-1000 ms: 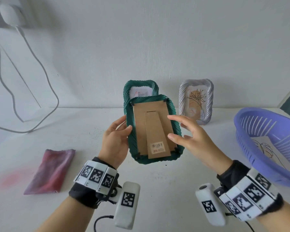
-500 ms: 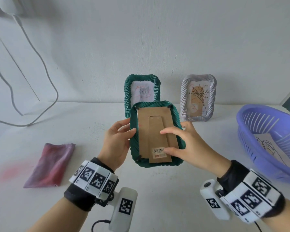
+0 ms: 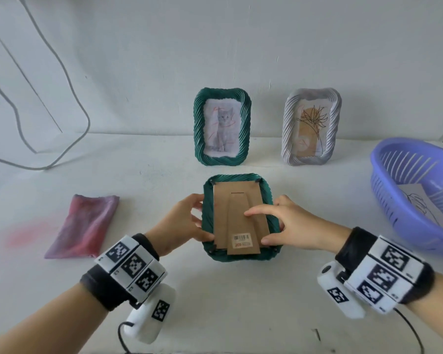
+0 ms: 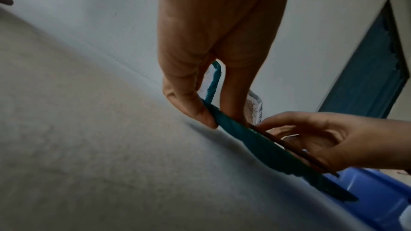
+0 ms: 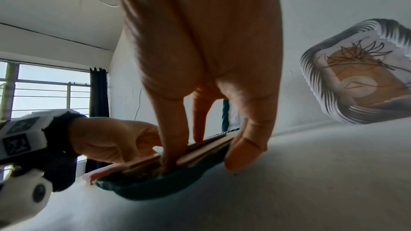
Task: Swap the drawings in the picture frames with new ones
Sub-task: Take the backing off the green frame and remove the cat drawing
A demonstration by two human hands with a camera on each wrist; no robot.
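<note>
A green picture frame (image 3: 241, 178) lies face down on the white table, its brown cardboard back (image 3: 237, 208) and folded stand facing up. My left hand (image 3: 189, 221) pinches its left edge, thumb low and fingers on top (image 4: 224, 120). My right hand (image 3: 274, 226) holds the right edge, thumb against the side and index finger stretched onto the cardboard (image 5: 200, 147). Behind it stand a second green frame with a cat drawing (image 3: 222, 126) and a white frame with a plant drawing (image 3: 311, 126). A new drawing sheet (image 3: 417, 203) lies in the purple basket (image 3: 399, 164).
The purple basket sits at the table's right edge, close to my right wrist. A red cloth (image 3: 83, 223) lies on the left. A grey cable (image 3: 88, 123) hangs down the back wall at the left. Bare table lies between my forearms.
The face-down green frame came down from the air onto the table. My right hand, open beside it before, now grips its right edge with a finger on the cardboard.
</note>
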